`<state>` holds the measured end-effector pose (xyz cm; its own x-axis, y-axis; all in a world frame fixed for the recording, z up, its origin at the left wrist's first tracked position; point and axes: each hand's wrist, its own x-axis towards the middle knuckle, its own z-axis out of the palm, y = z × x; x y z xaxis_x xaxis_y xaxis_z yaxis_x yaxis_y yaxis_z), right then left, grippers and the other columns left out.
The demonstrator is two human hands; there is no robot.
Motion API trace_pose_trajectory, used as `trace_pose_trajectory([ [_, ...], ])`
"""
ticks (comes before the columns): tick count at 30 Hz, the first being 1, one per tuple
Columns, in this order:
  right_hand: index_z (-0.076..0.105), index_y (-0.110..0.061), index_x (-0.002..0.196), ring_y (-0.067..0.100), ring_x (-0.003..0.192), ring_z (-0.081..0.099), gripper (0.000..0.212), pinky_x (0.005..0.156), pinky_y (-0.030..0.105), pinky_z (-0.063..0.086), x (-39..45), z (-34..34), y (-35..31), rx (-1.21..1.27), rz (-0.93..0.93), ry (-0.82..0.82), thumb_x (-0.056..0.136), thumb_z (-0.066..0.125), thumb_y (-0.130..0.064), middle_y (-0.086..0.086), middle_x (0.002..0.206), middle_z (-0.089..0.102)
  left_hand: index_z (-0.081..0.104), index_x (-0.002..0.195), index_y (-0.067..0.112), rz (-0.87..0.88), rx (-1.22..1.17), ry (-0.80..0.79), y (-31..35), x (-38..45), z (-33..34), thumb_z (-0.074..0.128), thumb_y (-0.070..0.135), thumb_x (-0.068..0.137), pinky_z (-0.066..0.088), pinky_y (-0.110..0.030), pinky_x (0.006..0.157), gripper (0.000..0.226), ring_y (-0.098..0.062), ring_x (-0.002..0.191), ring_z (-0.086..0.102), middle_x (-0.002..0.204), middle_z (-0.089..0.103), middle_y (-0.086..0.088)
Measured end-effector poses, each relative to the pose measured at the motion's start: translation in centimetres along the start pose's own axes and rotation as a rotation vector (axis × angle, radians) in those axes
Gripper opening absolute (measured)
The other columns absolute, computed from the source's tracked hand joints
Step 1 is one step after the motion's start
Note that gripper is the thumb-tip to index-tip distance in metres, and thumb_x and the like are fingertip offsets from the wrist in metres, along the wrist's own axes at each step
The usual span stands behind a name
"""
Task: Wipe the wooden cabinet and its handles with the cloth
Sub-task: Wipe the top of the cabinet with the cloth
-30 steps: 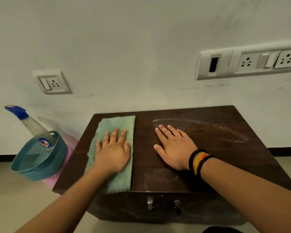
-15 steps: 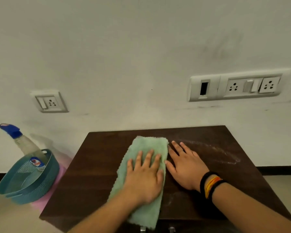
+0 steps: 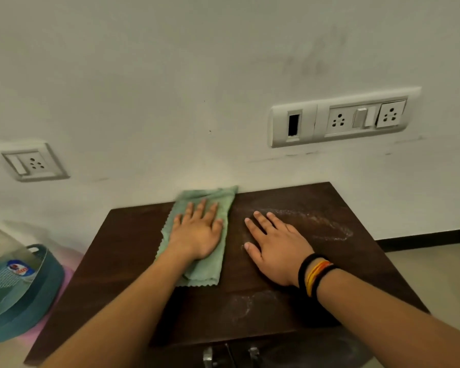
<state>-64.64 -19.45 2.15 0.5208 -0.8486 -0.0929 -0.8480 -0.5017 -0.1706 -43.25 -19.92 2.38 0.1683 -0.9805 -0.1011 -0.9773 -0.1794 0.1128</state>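
Note:
A dark wooden cabinet [image 3: 122, 256] stands against a white wall. Its two metal handles [image 3: 209, 355] peek out at the bottom edge. A folded green cloth [image 3: 209, 272] lies on the cabinet top, reaching the back edge at the wall. My left hand [image 3: 197, 232] presses flat on the cloth with its fingers spread. My right hand [image 3: 276, 245] rests flat on the bare wood just right of the cloth, a black and orange band on its wrist. White dusty smears [image 3: 327, 224] mark the top to the right and in front of my right hand.
A teal plastic basket [image 3: 24, 301] holding a spray bottle [image 3: 0, 243] sits on the floor left of the cabinet. Wall sockets [image 3: 337, 118] are mounted above the cabinet, and one more socket [image 3: 32, 163] at the left.
My left hand has slid the cloth from the left front of the top toward the middle and then back to the wall. My right hand stays flat on the wood.

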Motion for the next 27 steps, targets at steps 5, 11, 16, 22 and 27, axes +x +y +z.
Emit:
trace_pose_trajectory([
  [5, 0.007, -0.033, 0.162, 0.022, 0.158, 0.000, 0.065, 0.124, 0.040, 0.009, -0.4, 0.5, 0.8, 0.006, -0.018, 0.013, 0.103, 0.017, -0.059, -0.005, 0.171, 0.001, 0.001, 0.155, 0.036, 0.052, 0.052, 0.102, 1.6, -9.2, 2.7, 0.009, 0.055, 0.095, 0.005, -0.050, 0.122, 0.063, -0.025, 0.152, -0.003, 0.166, -0.002, 0.004],
  [11, 0.003, -0.034, 0.162, 0.022, 0.158, -0.003, 0.065, 0.124, 0.040, 0.007, -0.7, 0.3, 1.2, -0.011, 0.015, -0.038, 0.103, 0.015, -0.059, -0.006, 0.171, -0.003, 0.006, 0.154, 0.039, 0.082, 0.012, 0.019, 2.5, -1.1, 1.2, 0.014, 0.052, 0.096, 0.006, -0.053, 0.120, 0.060, -0.024, 0.152, 0.001, 0.166, 0.002, 0.006],
  [16, 0.004, -0.034, 0.162, 0.021, 0.157, -0.003, 0.066, 0.124, 0.040, 0.007, -0.9, 0.1, 2.1, -0.002, 0.007, -0.043, 0.102, 0.016, -0.060, -0.005, 0.171, -0.003, 0.001, 0.155, 0.037, 0.086, 0.049, 0.072, 3.4, -10.4, 3.3, 0.013, 0.052, 0.096, 0.004, -0.055, 0.120, 0.061, -0.026, 0.152, -0.003, 0.166, -0.002, 0.005],
  [22, 0.004, -0.033, 0.162, 0.021, 0.157, -0.002, 0.064, 0.124, 0.042, 0.008, -1.4, -0.1, 3.7, 0.005, 0.033, -0.038, 0.104, 0.017, -0.057, -0.006, 0.171, -0.002, 0.006, 0.153, 0.042, 0.104, 0.001, 0.004, 4.3, -3.7, 1.6, 0.014, 0.052, 0.097, 0.005, -0.056, 0.120, 0.058, -0.023, 0.152, 0.000, 0.166, 0.002, 0.009],
  [27, 0.005, -0.033, 0.162, 0.021, 0.158, 0.000, 0.064, 0.124, 0.042, 0.010, -1.8, -0.1, 5.3, 0.004, 0.023, -0.020, 0.104, 0.017, -0.055, -0.005, 0.172, -0.001, 0.002, 0.154, 0.039, 0.129, 0.046, 0.061, 6.3, -11.4, 3.8, 0.013, 0.052, 0.097, 0.003, -0.056, 0.120, 0.059, -0.024, 0.152, -0.003, 0.165, -0.001, 0.008],
])
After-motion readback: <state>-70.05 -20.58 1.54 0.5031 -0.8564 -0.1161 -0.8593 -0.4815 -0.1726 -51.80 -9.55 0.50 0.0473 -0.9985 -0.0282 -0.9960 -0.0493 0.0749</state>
